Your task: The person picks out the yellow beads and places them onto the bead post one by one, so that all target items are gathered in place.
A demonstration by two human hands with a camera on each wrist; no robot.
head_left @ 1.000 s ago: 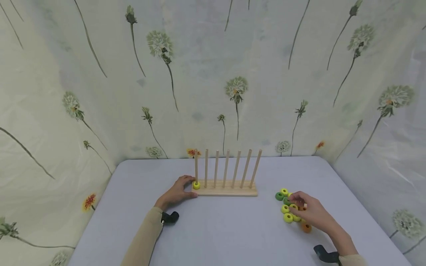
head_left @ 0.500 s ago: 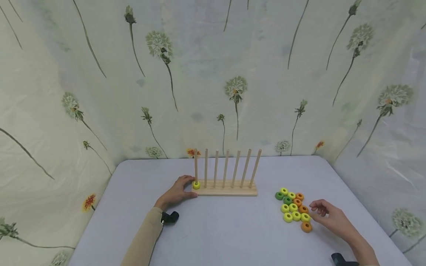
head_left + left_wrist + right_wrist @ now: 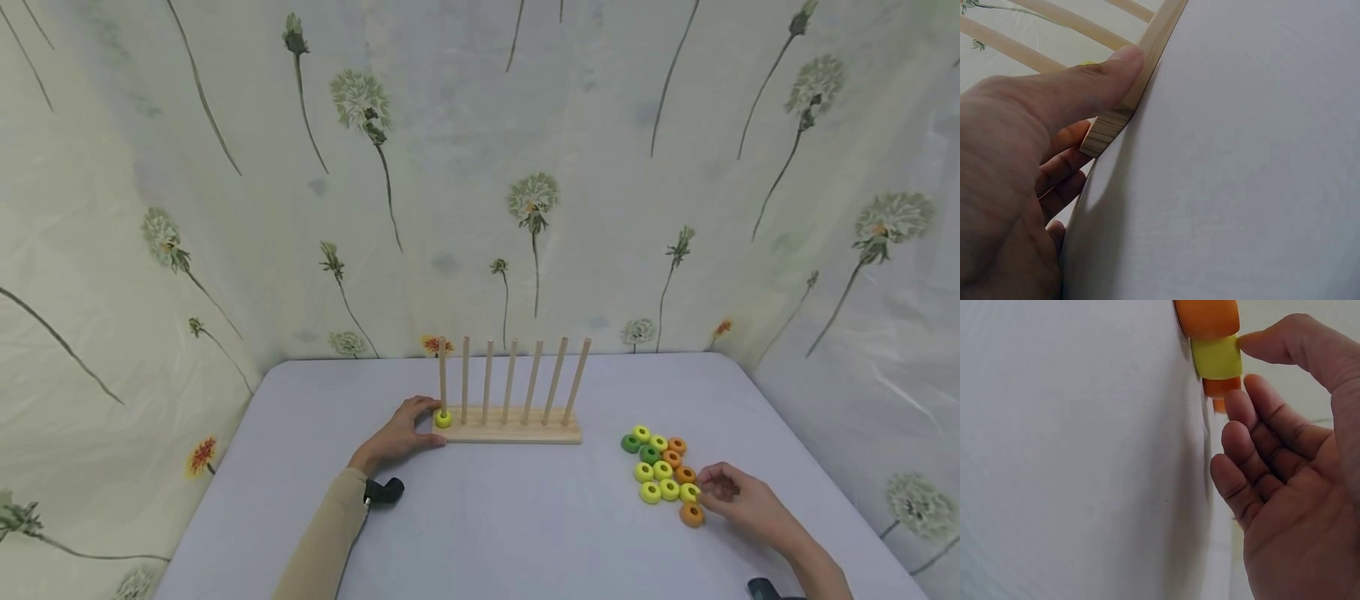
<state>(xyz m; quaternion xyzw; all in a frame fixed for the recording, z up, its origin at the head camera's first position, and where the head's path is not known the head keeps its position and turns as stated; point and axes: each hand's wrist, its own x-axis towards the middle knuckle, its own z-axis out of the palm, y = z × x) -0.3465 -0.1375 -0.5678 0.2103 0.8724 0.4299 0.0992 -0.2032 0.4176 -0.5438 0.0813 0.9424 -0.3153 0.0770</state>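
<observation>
A wooden peg stand with a row of several upright pegs stands near the back of the table. One yellow ring sits at the foot of its leftmost peg. My left hand grips the stand's left end, thumb on the front edge and fingers behind. At the right, my right hand is beside a group of loose rings. Its thumb tip touches or nearly touches the edge of a yellow ring; the other fingers are loosely bent, apart from it. An orange ring lies next to that ring.
Several more yellow rings, green rings and orange rings lie close together on the white table. A flower-patterned curtain hangs behind the table and along both sides.
My right hand has drawn back from above the rings to their right side, then come slightly nearer the right-hand yellow ring. The left hand and the stand have stayed put.
</observation>
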